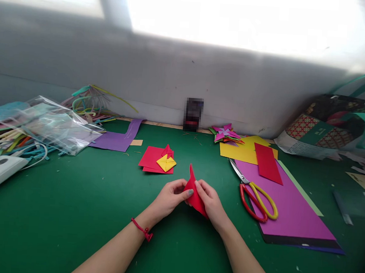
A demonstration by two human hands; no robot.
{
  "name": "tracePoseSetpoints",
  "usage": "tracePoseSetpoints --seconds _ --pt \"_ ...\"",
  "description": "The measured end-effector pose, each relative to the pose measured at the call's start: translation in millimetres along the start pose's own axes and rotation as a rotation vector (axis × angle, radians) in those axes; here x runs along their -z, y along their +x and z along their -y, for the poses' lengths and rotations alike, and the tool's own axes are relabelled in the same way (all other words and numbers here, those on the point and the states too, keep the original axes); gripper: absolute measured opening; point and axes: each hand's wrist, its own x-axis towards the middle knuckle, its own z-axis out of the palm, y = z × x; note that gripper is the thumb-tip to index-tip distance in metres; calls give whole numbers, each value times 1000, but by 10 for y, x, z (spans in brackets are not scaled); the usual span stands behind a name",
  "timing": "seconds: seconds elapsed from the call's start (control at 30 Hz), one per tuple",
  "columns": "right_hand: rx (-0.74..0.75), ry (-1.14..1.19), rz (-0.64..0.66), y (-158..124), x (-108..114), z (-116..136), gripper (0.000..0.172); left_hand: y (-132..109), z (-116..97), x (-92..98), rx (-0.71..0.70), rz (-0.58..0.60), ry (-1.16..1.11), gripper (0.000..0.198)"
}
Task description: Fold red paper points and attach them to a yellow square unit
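A folded piece of red paper [198,202] is held above the green table between both hands. My left hand [173,198] pinches its left side, thumb across the front face. On the other side my right hand [208,199] grips the paper's right edge, its thumb near the upper fold. The paper stands tilted, with a narrow point rising at the top. Just beyond my left hand lie red paper squares [150,157], with a small folded yellow paper piece [166,163] and a folded red piece [168,150] on them.
Scissors [255,198] with red and yellow handles rest on purple sheets [297,222] at right. Yellow paper [238,153], a red strip [268,163] and paper stars [225,133] lie behind. Plastic bags [56,124], colored strips and a white device [2,171] occupy the left; a bag [321,130] stands far right.
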Motion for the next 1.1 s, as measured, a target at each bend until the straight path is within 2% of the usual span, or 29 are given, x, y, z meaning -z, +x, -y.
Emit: tracePoseSetpoints --seconds 0.1,0.17,0.37,0.57,0.63,0.73,0.8,0.93,1.1 --pt "-59 51 -109 -2 22 35 27 2 -26 7 28 -107 7 22" --pt "-73 9 -112 -2 28 39 29 1 -37 3 39 -119 2 22" --pt "106 -64 -133 -6 23 -21 25 -2 -7 -1 18 -95 -11 21" --pt "29 57 -22 -6 78 -44 21 14 52 22 -2 -82 48 19" --pt "14 56 -15 1 75 -40 19 8 42 13 -67 -171 185 21" --pt "49 34 -69 16 44 -37 19 -26 -5 -9 -263 -399 520 27" --pt "88 44 -97 24 21 -41 22 -55 -37 -25 -374 -458 703 31" --pt "108 60 -115 25 -8 -55 27 -84 -45 -41 -441 -349 856 38" --pt "113 42 -81 11 -19 -44 25 -64 17 -8 -421 -266 799 36"
